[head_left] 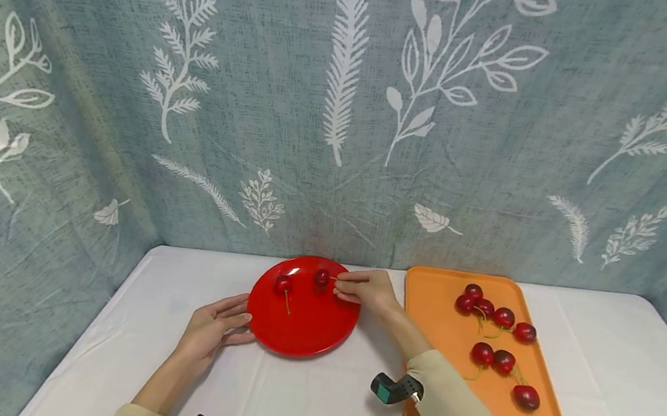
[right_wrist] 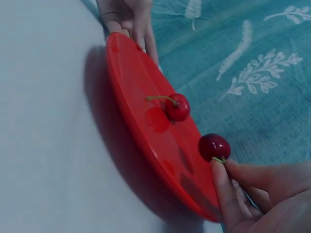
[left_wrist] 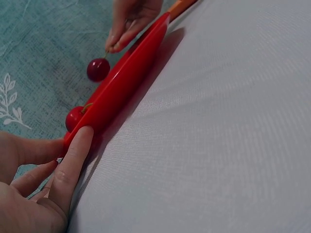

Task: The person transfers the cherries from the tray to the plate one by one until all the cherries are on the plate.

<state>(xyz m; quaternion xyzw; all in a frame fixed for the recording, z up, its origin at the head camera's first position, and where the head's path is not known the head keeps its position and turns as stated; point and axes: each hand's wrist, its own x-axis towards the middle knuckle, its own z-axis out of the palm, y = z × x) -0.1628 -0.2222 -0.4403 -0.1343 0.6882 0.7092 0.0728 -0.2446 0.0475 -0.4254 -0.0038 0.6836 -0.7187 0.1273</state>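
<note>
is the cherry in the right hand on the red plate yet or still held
Still held. The right hand pinches the stem of the cherry above the red plate; whether it touches the plate, cannot tell.

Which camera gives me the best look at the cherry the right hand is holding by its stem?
The right wrist view: the cherry is large and unblocked, its stem pinched by the right hand above the red plate. The left wrist view shows it smaller, hanging beyond the plate's rim. The head view shows it tiny.
</note>
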